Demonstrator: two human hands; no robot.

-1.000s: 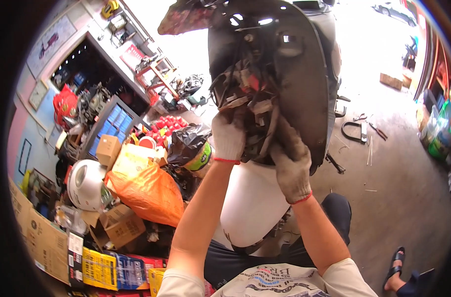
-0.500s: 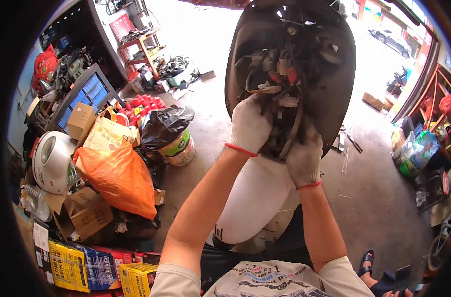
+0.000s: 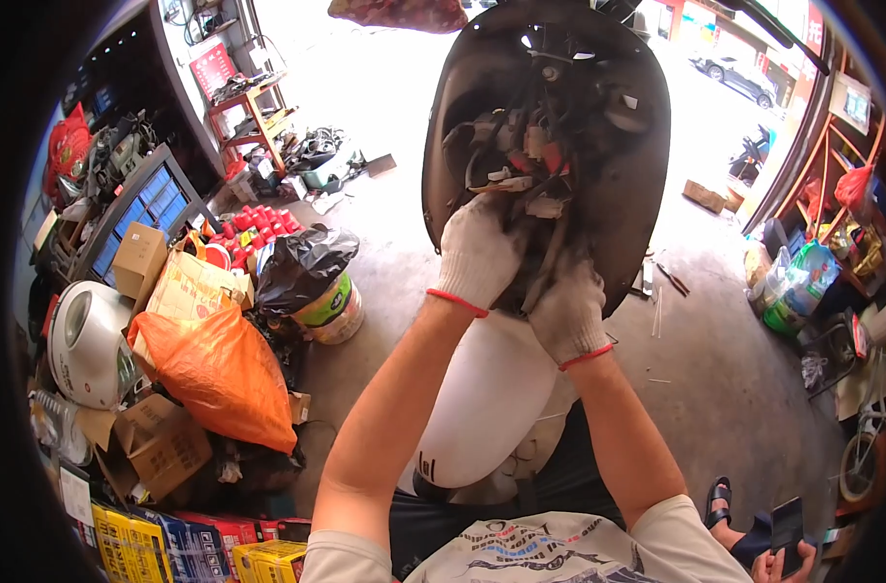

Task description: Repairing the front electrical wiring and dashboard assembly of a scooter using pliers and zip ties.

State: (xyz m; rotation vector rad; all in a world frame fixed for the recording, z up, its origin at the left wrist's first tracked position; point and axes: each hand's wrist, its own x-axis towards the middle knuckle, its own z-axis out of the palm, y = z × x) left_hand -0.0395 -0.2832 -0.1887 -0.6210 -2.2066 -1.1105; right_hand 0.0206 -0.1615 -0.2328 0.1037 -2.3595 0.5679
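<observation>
In front of me stands a dark, oval-edged scooter body panel (image 3: 637, 175), its hollow side facing me. A bundle of wires with white connectors (image 3: 506, 183) and red connectors (image 3: 552, 155) hangs in its middle. My left hand (image 3: 479, 255), in a white knit glove with a red cuff, is closed among the wires under the connectors. My right hand (image 3: 571, 313), gloved alike, is closed lower down, beside a dark cable (image 3: 550, 257). Shadow and the wires hide both sets of fingertips. Below the hands a smooth white scooter part (image 3: 491, 398) lies between my legs.
Cardboard boxes (image 3: 161, 447), an orange sack (image 3: 219, 374), a white scooter shell (image 3: 93, 345) and a bin with a black bag (image 3: 326, 301) crowd the left. Pliers (image 3: 672, 279) lie on the floor at right. At lower right, another person's hand holds a phone (image 3: 786, 525).
The view has shifted, so the panel and both hands appear slightly further left and lower. Both hands stay at the wiring. The other person's phone shows more fully.
</observation>
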